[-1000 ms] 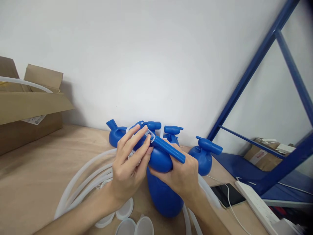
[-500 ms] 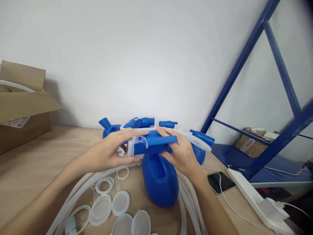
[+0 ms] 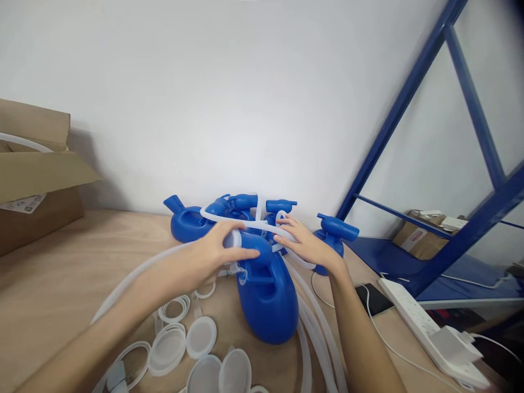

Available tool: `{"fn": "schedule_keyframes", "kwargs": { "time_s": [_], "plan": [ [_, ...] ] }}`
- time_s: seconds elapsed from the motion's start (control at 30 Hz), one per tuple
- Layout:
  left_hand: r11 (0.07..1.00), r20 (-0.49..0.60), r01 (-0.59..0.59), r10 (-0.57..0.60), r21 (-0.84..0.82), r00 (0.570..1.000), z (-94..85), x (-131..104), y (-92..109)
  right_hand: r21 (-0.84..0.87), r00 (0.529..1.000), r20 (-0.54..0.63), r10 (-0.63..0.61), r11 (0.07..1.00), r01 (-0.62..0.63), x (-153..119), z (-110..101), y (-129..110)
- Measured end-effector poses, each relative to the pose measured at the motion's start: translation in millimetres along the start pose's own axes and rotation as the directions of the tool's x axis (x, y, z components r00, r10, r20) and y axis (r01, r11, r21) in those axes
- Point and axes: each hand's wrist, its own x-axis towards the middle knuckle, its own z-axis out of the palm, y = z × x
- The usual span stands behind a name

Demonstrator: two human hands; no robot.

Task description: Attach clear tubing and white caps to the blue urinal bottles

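Note:
A blue plastic urinal bottle (image 3: pixel 268 305) with a looped handle rests in front of me, its neck toward the left. My left hand (image 3: pixel 223 245) is wrapped round the neck at the translucent white cap end, thumb along the blue plastic. A small clear strap hangs below that neck. Behind the bottle, my right hand (image 3: pixel 301 243) has a white flexible tube (image 3: pixel 262 224) between its thumb and fingers, the grip looking loose. The tube runs left over more blue bottles (image 3: pixel 186 224) standing by the wall.
Several translucent lids (image 3: pixel 201 337) and coils of thin ring (image 3: pixel 174 309) lie at the front left. More white tubing (image 3: pixel 323 349) curves around the bottle. A phone (image 3: pixel 374 300), a power strip (image 3: pixel 426 327) and a blue metal frame (image 3: pixel 388 120) are at right; a cardboard box (image 3: pixel 41 213) at left.
The bottle's neck has turned, its spout swinging from the right out of sight. My right hand has left the neck for the tube, whose right end has dropped lower and leftward.

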Motion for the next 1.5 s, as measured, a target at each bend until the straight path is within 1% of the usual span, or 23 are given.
{"fn": "schedule_keyframes", "kwargs": {
  "time_s": [0.03,0.1,0.17,0.2,0.27,0.37,0.47,0.53,0.6,0.67,0.73,0.83,0.93,0.97,1.03,1.1,1.17,1.23,1.27,1.3,1.4,1.47,1.5],
  "plan": [
    [0.999,0.043,-0.035,0.035,-0.013,0.998,5.2,2,4,0.033,1.0,-0.017,-0.004,0.999,0.004,2,1,1],
    [0.996,0.12,-0.073,0.078,-0.042,0.99,8.3,5,12,0.1,0.997,-0.073,-0.004,0.995,0.011,4,2,1],
    [0.996,0.141,-0.058,0.067,-0.068,0.988,5.0,7,18,0.175,0.997,-0.081,0.019,0.984,-0.005,6,3,-1],
    [0.996,0.141,-0.055,0.065,-0.075,0.988,2.7,7,19,0.221,0.999,-0.041,0.033,0.975,-0.023,6,3,-1],
    [0.995,0.127,-0.07,0.078,-0.066,0.989,-0.1,7,20,0.339,0.992,0.116,0.042,0.937,-0.079,6,3,-1],
    [0.995,0.107,-0.097,0.097,-0.006,0.99,2.5,6,18,0.513,0.946,0.32,0.047,0.831,-0.215,2,3,5],
    [0.995,0.092,-0.089,0.084,0.053,0.992,7.3,4,14,0.604,0.893,0.446,0.053,0.719,-0.344,-2,2,16],
    [0.995,0.105,-0.09,0.085,0.045,0.991,8.3,3,11,0.652,0.867,0.497,-0.014,0.665,-0.363,-5,2,26],
    [0.995,0.125,-0.096,0.093,0.018,0.988,8.3,2,6,0.695,0.849,0.512,-0.13,0.644,-0.32,-7,3,34],
    [0.992,0.124,-0.126,0.124,0.012,0.985,9.5,1,2,0.704,0.829,0.514,-0.219,0.66,-0.263,-8,6,40],
    [0.985,0.112,-0.167,0.161,0.047,0.981,13.9,2,0,0.671,0.838,0.496,-0.228,0.713,-0.203,-6,9,43],
    [0.974,0.093,-0.208,0.199,0.089,0.975,25.3,3,-2,0.54,0.888,0.425,-0.176,0.837,-0.093,-1,14,40],
    [0.981,0.043,-0.187,0.185,0.048,0.982,35.1,3,-8,0.385,0.947,0.299,-0.115,0.923,-0.009,2,17,36],
    [0.986,0.027,-0.164,0.163,0.041,0.986,36.6,2,-12,0.376,0.957,0.273,-0.102,0.927,-0.009,2,16,35],
    [0.993,0.018,-0.086,0.085,0.081,0.996,36.9,0,-21,0.444,0.954,0.278,-0.11,0.896,-0.026,1,14,34],
    [0.982,0.048,0.016,-0.025,0.189,0.999,34.9,-1,-28,0.55,0.922,0.34,-0.185,0.834,-0.036,-1,12,36],
    [0.946,0.106,0.09,-0.129,0.312,0.986,33.0,0,-31,0.621,0.873,0.411,-0.263,0.782,-0.056,-3,10,39],
    [0.91,0.155,0.115,-0.191,0.399,0.969,32.3,1,-30,0.637,0.842,0.47,-0.265,0.762,-0.116,-2,9,43],
    [0.898,0.165,0.123,-0.21,0.423,0.964,32.3,3,-28,0.623,0.846,0.48,-0.232,0.769,-0.143,-2,9,45],
    [0.889,0.166,0.131,-0.223,0.438,0.961,32.4,4,-26,0.594,0.865,0.467,-0.184,0.79,-0.153,-1,9,47],
    [0.883,0.171,0.151,-0.249,0.445,0.953,31.5,7,-22,0.427,0.939,0.336,-0.067,0.9,-0.088,1,7,45],
    [0.894,0.192,0.162,-0.261,0.418,0.946,29.9,8,-21,0.346,0.961,0.269,-0.064,0.938,-0.034,2,5,40],
    [0.903,0.201,0.17,-0.266,0.395,0.943,29.0,8,-22,0.342,0.96,0.269,-0.081,0.94,-0.017,2,4,37]
  ]
}}
